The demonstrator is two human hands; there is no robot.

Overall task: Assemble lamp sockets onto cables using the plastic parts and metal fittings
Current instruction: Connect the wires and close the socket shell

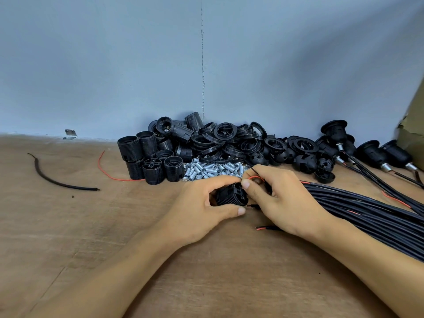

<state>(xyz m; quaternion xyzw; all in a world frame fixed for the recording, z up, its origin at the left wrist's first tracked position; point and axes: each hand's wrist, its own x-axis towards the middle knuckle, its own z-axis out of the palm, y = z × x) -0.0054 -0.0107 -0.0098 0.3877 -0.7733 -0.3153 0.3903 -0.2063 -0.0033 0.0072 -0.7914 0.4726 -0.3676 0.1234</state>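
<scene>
Two hands meet low over the plywood table (68, 237), in front of the parts piles. The left hand (202, 210) curls fingers and thumb round a black socket body (231, 195), a ribbed plastic cylinder lying sideways. The right hand (284, 203) pinches a thin red wire (255, 177) at the socket's end. Behind lie glossy black rings (227, 138) and short silvery threaded tubes (211, 169).

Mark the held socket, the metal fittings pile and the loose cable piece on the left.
held socket (230, 195): head view, ribbed side of its body.
metal fittings pile (211, 169): head view, middle of the heap.
loose cable piece (66, 185): head view, lower stretch of its curve.
</scene>
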